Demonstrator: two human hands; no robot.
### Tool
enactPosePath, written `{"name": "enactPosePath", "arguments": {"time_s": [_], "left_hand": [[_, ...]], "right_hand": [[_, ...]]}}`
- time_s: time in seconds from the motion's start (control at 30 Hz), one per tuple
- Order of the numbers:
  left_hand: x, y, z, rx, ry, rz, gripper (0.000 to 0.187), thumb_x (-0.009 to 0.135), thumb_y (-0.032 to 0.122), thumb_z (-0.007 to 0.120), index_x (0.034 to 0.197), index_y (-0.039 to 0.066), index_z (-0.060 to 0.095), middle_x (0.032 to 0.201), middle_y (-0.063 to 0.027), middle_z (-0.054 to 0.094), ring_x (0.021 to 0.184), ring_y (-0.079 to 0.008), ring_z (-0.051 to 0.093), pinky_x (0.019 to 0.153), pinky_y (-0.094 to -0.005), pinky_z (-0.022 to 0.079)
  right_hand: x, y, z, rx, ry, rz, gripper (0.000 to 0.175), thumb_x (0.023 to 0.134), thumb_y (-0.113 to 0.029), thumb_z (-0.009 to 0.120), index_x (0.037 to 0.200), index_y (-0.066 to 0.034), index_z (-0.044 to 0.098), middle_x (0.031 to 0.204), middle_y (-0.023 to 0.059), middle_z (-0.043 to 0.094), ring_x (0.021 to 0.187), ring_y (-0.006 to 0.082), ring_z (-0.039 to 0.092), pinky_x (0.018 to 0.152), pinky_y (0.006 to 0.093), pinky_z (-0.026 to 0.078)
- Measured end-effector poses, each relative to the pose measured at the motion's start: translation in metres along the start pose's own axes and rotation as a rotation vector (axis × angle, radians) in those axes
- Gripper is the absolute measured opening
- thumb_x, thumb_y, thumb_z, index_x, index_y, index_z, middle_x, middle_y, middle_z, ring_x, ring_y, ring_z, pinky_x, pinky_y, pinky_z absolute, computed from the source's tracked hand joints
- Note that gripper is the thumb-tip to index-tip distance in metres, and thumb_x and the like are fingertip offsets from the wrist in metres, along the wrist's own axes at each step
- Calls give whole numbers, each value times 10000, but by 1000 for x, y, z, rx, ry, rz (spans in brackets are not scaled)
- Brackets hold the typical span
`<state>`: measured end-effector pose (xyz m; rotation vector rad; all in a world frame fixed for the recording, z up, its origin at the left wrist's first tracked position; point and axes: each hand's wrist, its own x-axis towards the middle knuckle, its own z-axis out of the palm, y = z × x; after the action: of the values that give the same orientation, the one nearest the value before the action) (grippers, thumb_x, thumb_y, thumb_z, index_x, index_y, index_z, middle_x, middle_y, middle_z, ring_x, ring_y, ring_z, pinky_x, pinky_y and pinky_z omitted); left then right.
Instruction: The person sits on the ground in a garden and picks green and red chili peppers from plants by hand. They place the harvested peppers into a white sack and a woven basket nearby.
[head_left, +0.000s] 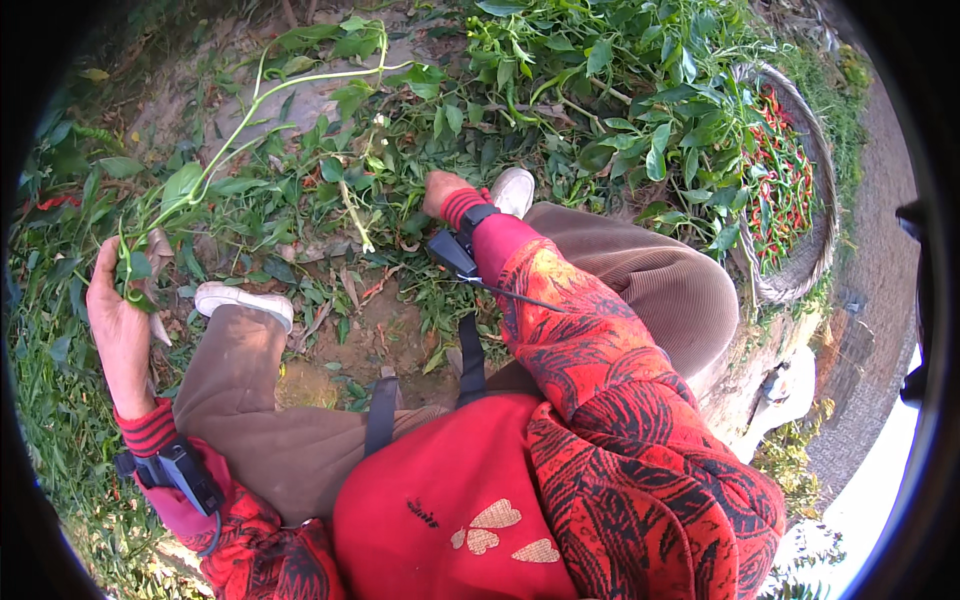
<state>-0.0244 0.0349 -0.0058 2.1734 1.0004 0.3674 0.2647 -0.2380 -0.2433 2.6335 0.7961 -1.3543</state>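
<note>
My left hand (116, 300), at the far left, holds the lower end of a cut green plant stem (247, 120) with a few leaves; the stem slants up and to the right over the ground. Near the middle, my right hand (444, 193) reaches down into green foliage beside my shoe. Its fingers are mostly hidden, so what it touches does not show. Between the hands a short broken stem (352, 214) lies on the leaf litter. Green chilli peppers (517, 105) hang on leafy pepper plants (645, 120) at the top right.
A round woven basket (825, 187) with red and green chilli peppers (780, 180) stands at the right. Cut leaves and stems cover the soil around my white shoes (244, 298). A white bag-like thing (787, 390) lies behind my right knee, near a paved path (874, 262).
</note>
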Motion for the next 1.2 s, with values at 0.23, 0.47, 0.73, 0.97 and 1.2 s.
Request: {"name": "enactPosePath", "arguments": {"time_s": [0.23, 0.47, 0.73, 0.97, 1.2], "left_hand": [[0, -2, -2, 13, -56, 40, 425, 884, 29, 566, 1279, -82, 456, 1193, -127, 568, 1081, -163, 526, 958, -281, 401], [6, -17, -3, 135, -26, 58, 461, 878, 66, 583, 1289, -94, 450, 1261, -183, 542, 1176, -238, 504, 1042, -325, 334], [13, -25, 3, 60, -35, 68, 445, 914, 73, 535, 1318, -77, 424, 1272, -139, 533, 1161, -196, 504, 1022, -314, 360], [21, -14, 10, 124, 13, 45, 477, 935, 141, 540, 1325, -95, 401, 1244, -139, 548, 1130, -185, 514, 986, -297, 376], [22, 0, 17, -108, -103, -36, 392, 950, 157, 544, 1284, -39, 479, 1185, -91, 581, 1069, -144, 537, 958, -277, 397]], "right_hand": [[-2, 34, -88, -307, -77, -376, 339, 652, -221, 678, 881, 28, 660, 865, 181, 668, 790, 288, 651, 717, 384, 524], [-67, 125, -182, -421, -188, -103, 517, 618, -348, 809, 945, 22, 654, 874, 149, 660, 823, 249, 649, 674, 367, 528], [-72, 244, -68, -145, 437, 11, 320, 701, -193, 642, 933, 26, 627, 870, 199, 661, 827, 304, 659, 689, 403, 518], [-51, 287, 0, -325, 483, 82, 326, 774, -132, 587, 1099, -135, 551, 1008, 184, 607, 844, 327, 661, 672, 417, 540], [-55, 261, -12, -278, 472, 129, 197, 841, -152, 505, 1002, -106, 609, 949, 161, 634, 852, 322, 657, 670, 433, 532]]}}
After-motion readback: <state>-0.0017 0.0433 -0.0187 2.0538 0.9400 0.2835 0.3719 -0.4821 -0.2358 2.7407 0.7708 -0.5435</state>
